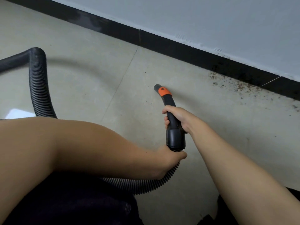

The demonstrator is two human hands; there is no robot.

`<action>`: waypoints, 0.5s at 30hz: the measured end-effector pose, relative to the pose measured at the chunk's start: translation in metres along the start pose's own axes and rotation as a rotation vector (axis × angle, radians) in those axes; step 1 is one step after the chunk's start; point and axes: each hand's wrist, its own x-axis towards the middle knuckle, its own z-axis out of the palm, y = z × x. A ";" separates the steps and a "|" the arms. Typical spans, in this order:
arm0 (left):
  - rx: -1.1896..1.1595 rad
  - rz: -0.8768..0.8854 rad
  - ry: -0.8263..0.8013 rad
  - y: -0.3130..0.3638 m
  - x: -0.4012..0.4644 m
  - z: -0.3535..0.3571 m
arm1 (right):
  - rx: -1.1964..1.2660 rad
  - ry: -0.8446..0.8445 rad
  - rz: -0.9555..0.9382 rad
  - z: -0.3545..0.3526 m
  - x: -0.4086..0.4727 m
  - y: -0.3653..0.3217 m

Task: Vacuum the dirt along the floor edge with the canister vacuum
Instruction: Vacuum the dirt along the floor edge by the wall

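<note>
A: Starting at the left edge: item one, black ribbed hose (39, 88). It enters from the left, arches up, drops behind the left forearm, and reappears lower down, curving along the floor toward the handle.

B: Item two?

A: Left hand (170, 157). Fingers curled round the hose right where it meets the black cuff of the handle; grasping it from beneath.

B: Noted. Next entry.

A: Vacuum handle (172, 117), a curved black tube with an orange collar (163, 91) near its open tip. The tip points up and left, close over the floor; whether it touches the tile, I cannot tell.

B: And the hand on it?

A: Right hand (176, 118), clenched round the middle of the handle, thumb side toward the tip, above the left hand.

B: Floor condition?

A: Pale tiled floor (97, 70), one grout line running diagonally just left of the tip.

B: Location of the dirt?

A: Dirt (240, 86), brown-black specks, scattered along the black skirting board (186, 51) at the right, well apart from the tip. A few stray specks lie near the tip itself.

B: Above the skirting?

A: White wall (211, 18).
</note>
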 end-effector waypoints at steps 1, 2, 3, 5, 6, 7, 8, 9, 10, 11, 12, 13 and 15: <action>-0.014 -0.001 0.029 -0.001 0.000 -0.005 | -0.017 -0.019 -0.002 0.007 0.004 -0.002; -0.031 0.000 0.056 -0.001 0.001 -0.010 | -0.035 -0.036 -0.003 0.014 0.008 -0.004; -0.051 0.004 0.083 0.000 0.002 -0.014 | -0.048 -0.051 -0.005 0.020 0.011 -0.008; -0.079 0.015 0.134 0.004 0.007 -0.023 | -0.065 -0.064 -0.019 0.031 0.019 -0.017; -0.085 0.025 0.159 0.007 0.010 -0.028 | -0.070 -0.063 -0.031 0.035 0.024 -0.023; -0.089 0.034 0.183 0.011 0.015 -0.032 | -0.074 -0.056 -0.044 0.038 0.028 -0.030; -0.094 0.039 0.207 0.016 0.020 -0.036 | -0.076 -0.045 -0.059 0.041 0.032 -0.037; -0.103 0.042 0.230 0.021 0.025 -0.041 | -0.078 -0.032 -0.073 0.043 0.037 -0.045; -0.113 0.046 0.251 0.026 0.030 -0.044 | -0.078 -0.016 -0.087 0.045 0.041 -0.053; -0.122 0.054 0.270 0.031 0.035 -0.048 | -0.077 0.000 -0.101 0.046 0.046 -0.060; -0.128 0.062 0.281 0.036 0.040 -0.050 | -0.077 0.014 -0.115 0.047 0.050 -0.066; -0.132 0.068 0.284 0.040 0.044 -0.051 | -0.080 0.022 -0.126 0.047 0.053 -0.071; -0.122 0.068 0.274 0.044 0.049 -0.051 | -0.097 0.029 -0.135 0.045 0.055 -0.076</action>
